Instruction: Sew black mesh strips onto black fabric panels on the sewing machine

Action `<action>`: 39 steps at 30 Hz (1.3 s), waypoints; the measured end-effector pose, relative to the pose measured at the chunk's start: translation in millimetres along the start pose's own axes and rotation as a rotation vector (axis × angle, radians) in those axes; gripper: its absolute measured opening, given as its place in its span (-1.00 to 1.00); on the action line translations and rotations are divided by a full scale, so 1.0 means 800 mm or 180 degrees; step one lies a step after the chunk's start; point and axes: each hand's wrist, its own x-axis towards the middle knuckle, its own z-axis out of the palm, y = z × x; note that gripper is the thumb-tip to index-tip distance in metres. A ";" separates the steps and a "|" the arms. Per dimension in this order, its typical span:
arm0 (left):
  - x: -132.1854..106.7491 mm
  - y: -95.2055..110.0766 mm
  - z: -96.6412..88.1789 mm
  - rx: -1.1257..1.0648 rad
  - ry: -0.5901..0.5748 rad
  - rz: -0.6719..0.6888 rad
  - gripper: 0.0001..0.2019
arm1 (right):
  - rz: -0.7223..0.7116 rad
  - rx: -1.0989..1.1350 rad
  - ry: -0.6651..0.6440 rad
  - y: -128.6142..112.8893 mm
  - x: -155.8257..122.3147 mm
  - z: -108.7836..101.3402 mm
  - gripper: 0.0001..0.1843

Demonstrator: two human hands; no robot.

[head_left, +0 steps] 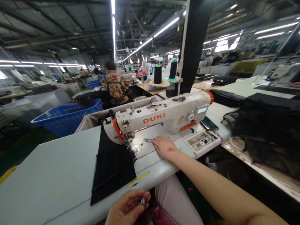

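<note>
Metal piece [142, 200]: held in the left hand [126, 207], in front of the near edge of the table [58, 168]. The piece is small, shiny and rounded; partly covered by the hand, it cannot be identified exactly. The left fingers are closed on it, thumb opposite the forefinger.

Snips [147, 140]: located on the machine bed, to the right of the needle area, blades pointing left. The right hand [166, 148] lies palm down, with its fingers at the handle end. Whether these fingers grip the snips or only rest on them cannot be told.

Machine [152, 118]: white, marked DUKI, with its head at the left end of the arm. Black fabric [113, 172] lies on the table at the head and extends to the near edge. A yellow strip [138, 177] lies along that edge, beside the fabric.

Tray [196, 152]: at the right end of the table, containing bobbins. A phone [209, 123] lies just behind it. Two black thread cones [157, 75] stand behind the machine.
</note>
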 end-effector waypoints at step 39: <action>0.168 0.035 0.044 0.2195 -0.0623 0.2416 -0.50 | 0.1852 0.4471 0.0945 -0.079 -0.062 -0.007 -0.63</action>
